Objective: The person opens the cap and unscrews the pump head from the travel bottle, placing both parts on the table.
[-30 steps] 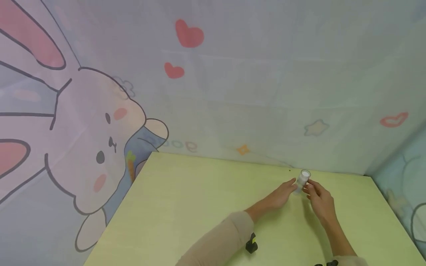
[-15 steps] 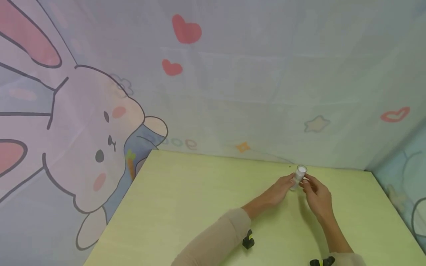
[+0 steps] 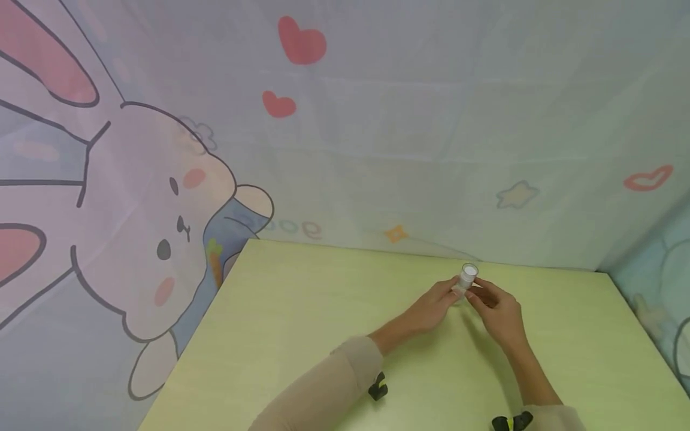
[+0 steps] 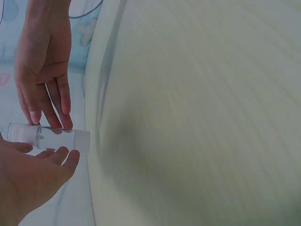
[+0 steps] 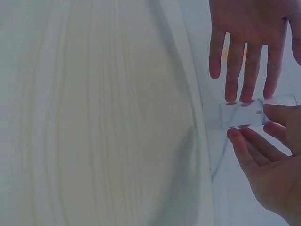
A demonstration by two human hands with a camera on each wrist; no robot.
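Observation:
A small clear bottle [image 3: 468, 276], whitish at its top end, is held up off the table between both hands. My left hand [image 3: 431, 308] grips it from the left with thumb and fingertips. From the other side my right hand [image 3: 501, 314] pinches it. In the left wrist view the bottle [image 4: 56, 138] lies across the fingertips, the right hand [image 4: 44, 70] above and the left hand [image 4: 30, 174] below. The right wrist view has the left hand's [image 5: 251, 28] long fingers touching the bottle [image 5: 240, 114], with the right hand's [image 5: 273, 174] thumb over its upper part.
A pale yellow-green table [image 3: 323, 311] spreads under the hands, its back edge against a hanging cloth [image 3: 404, 131] printed with a rabbit and hearts. Black straps sit at the left wrist [image 3: 378, 386] and right wrist [image 3: 512, 422].
Both hands and the bottle have shifted left. The left hand's fingers have closed in on the bottle, which they barely met at first.

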